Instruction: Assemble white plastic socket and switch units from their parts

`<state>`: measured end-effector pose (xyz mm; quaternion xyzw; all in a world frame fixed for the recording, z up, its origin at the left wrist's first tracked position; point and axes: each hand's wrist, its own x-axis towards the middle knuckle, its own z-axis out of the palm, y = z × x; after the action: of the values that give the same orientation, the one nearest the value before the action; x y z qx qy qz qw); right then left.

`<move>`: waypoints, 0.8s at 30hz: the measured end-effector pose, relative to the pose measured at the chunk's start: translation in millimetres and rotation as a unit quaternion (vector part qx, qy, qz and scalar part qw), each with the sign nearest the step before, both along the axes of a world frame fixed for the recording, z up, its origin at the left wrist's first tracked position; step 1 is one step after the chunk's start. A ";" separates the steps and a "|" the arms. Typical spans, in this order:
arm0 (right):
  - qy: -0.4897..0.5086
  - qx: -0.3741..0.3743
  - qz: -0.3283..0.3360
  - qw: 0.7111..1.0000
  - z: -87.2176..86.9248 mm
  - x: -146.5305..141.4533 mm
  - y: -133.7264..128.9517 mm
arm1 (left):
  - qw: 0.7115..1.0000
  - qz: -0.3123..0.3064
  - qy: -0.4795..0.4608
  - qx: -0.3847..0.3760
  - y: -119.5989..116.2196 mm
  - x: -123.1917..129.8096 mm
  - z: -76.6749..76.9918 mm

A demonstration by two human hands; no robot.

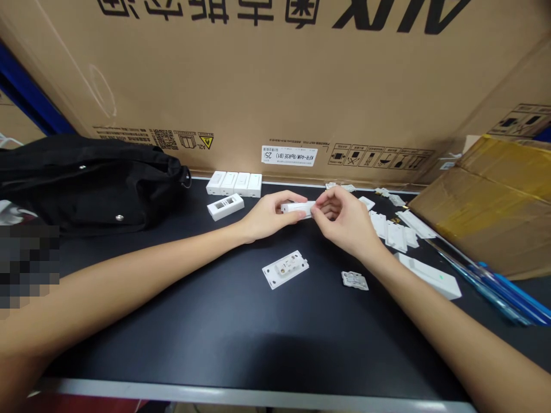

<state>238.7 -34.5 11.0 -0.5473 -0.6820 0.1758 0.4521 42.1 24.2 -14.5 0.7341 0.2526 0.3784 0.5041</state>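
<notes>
White plastic housing (302, 209) is in the grip, held up between both hands above the black tabletop (206, 338). Left hand (267, 217): narrow pinch, thumb on the near side, fingers on the far side, around the housing's left part. Right hand (344, 218): thumb and fingertips closed narrow on its right end, other fingers curled in. Fine detail of the housing is covered by the fingers.

Nearer the wearer than the grip, slightly left: white mounting plate (285, 269), lying flat, raised block in its middle. Nearer and right of the grip, by the right forearm: small white bracket (355, 280). Left of the grip, beyond the left wrist: white frame with openings (225, 207); just behind that, a row of four white housings (235, 184), side by side. Right of the grip, past the right hand: scattered white plates (395, 235), then a long white case with a green dot (430, 276). Far left of the grip: black bag (90, 183). Behind the grip: large cardboard box (241, 86).
</notes>
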 end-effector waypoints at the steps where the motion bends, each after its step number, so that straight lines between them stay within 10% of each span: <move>1: 0.001 -0.004 0.004 1.000 0.0 0.6 0.0 | 1.000 0.002 0.004 0.007 0.0 0.0 -0.1; 24: -0.007 -0.042 0.006 0.999 7.6 6.0 0.3 | 0.996 0.002 0.018 0.082 2.1 -0.9 -2.6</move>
<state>244.7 -34.2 18.6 -0.5626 -0.6807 0.2033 0.4229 41.2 26.3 -17.1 0.7790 0.2312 0.3855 0.4372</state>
